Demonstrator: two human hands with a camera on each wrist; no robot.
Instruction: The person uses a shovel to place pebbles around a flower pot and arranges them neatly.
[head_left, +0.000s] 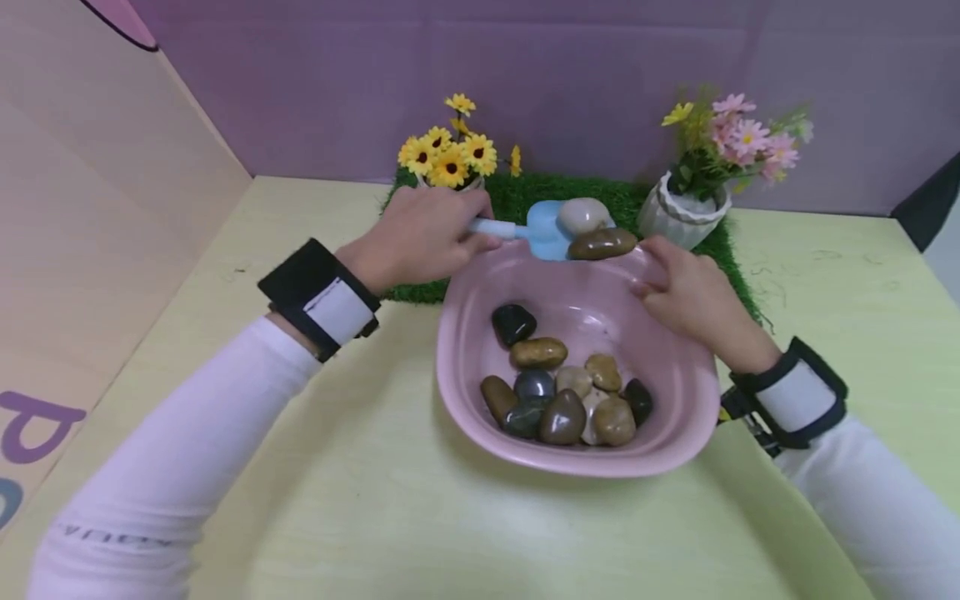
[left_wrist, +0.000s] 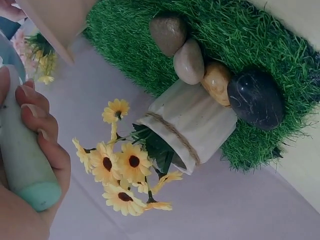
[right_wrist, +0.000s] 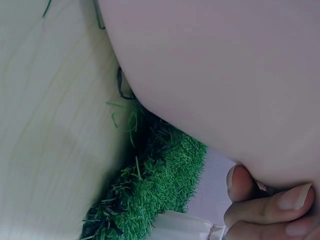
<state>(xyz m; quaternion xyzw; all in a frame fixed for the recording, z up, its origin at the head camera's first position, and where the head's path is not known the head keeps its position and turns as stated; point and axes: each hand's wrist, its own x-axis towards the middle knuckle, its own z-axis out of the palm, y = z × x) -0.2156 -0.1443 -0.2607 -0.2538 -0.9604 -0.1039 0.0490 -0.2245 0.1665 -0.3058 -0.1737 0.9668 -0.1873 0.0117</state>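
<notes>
My left hand (head_left: 427, 237) grips the pale handle of a small blue toy shovel (head_left: 546, 229). A whitish stone (head_left: 584, 215) and a brown stone (head_left: 602, 244) lie on its blade, over the far rim of a pink basin (head_left: 453, 375). With fingers and thumb, my right hand (head_left: 693, 296) holds that rim at its far right corner. The basin tilts toward me, and several smooth stones (head_left: 562, 417) have gathered at its near side. In the left wrist view, the left fingers curl round the shovel handle (left_wrist: 27, 150). The right wrist view has the right fingertips (right_wrist: 295, 197) at the basin's edge.
Behind the basin lies a green grass mat (head_left: 517, 187). Yellow flowers (head_left: 450, 158) in a white pot (left_wrist: 195, 117) stand at its left, with several stones (left_wrist: 217, 82) beside the pot. At right is a white pot (head_left: 678, 215) of pink flowers. A purple wall (head_left: 562, 83) backs the table.
</notes>
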